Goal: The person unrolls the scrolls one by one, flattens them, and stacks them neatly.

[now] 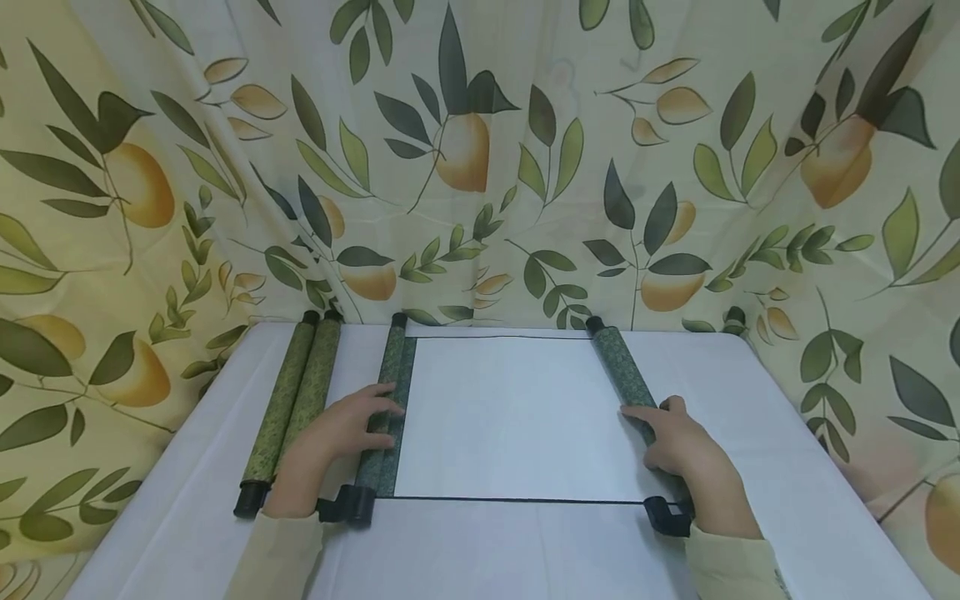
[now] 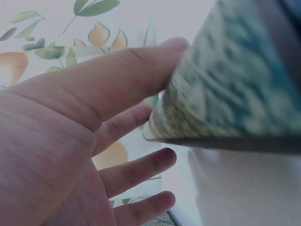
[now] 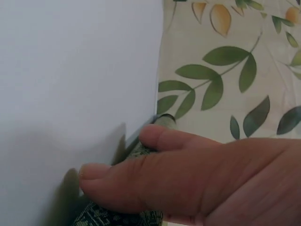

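Note:
A hanging scroll (image 1: pixel 510 417) lies partly unrolled, its blank white sheet framed by thin dark lines. Its left roll (image 1: pixel 392 358) and right roll (image 1: pixel 626 367) are covered in dark green patterned cloth with black end knobs. My left hand (image 1: pixel 337 429) rests across the left roll, fingers spread. In the left wrist view the thumb (image 2: pixel 131 70) touches the patterned roll (image 2: pixel 225 80), with other fingers stretched out beyond it. My right hand (image 1: pixel 690 454) holds the right roll between thumb and fingers. The right wrist view has the thumb (image 3: pixel 122 183) lying over that roll (image 3: pixel 136 150).
Two rolled-up scrolls in lighter green cloth (image 1: pixel 281 400) lie side by side left of my left hand. A white cloth (image 1: pixel 480 550) covers the table. Behind it hangs a curtain (image 1: pixel 555 250) printed with leaves and orange fruit.

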{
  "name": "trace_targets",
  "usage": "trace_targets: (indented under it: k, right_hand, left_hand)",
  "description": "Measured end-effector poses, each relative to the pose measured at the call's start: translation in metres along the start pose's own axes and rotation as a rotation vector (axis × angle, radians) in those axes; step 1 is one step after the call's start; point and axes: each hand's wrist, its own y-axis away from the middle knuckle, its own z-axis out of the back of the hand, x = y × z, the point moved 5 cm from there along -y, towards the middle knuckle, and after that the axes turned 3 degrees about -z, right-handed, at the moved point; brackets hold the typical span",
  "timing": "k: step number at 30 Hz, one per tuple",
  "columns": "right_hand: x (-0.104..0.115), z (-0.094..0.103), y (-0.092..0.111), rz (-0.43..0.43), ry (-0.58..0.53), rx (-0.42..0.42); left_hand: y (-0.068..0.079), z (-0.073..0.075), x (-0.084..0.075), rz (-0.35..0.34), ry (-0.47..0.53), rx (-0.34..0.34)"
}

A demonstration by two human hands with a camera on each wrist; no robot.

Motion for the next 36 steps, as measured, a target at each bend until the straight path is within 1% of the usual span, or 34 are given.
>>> trace_targets:
  k: [2,5,8,12,18,23,26,31,36]
  right_hand:
    - [-0.002,0.002,0.002,-0.001,-0.017,0.008]
    - [-0.005,0.005,0.002,0.014,0.002,0.01]
    - [-0.007,0.008,0.002,0.027,0.022,0.009]
    - [-0.01,0.011,0.001,0.036,0.027,0.011]
    - [-0.015,0.01,-0.001,0.007,0.04,-0.002]
    - [-0.014,0.01,-0.003,0.009,0.073,-0.011]
    - [-0.014,0.011,-0.004,-0.011,0.082,-0.009]
    - [-0.017,0.012,-0.004,-0.048,0.06,-0.014]
    - [-0.02,0.013,-0.002,-0.039,0.056,-0.045]
  left_hand:
    - [0.002,0.0,0.0,0.001,0.0,-0.006]
    - [0.003,0.001,0.001,-0.01,0.005,-0.014]
    - [0.003,0.0,0.002,-0.021,0.013,-0.007]
    - [0.005,0.0,0.0,-0.019,0.014,0.002]
    - [0.007,0.0,0.0,-0.01,0.008,0.0]
    - [0.006,-0.001,0.001,-0.001,0.008,-0.004]
    - [0.005,0.0,0.001,-0.021,0.008,-0.016]
    - [0.005,0.003,0.001,-0.055,-0.015,-0.044]
    - [0.004,0.005,0.0,-0.097,-0.029,-0.043]
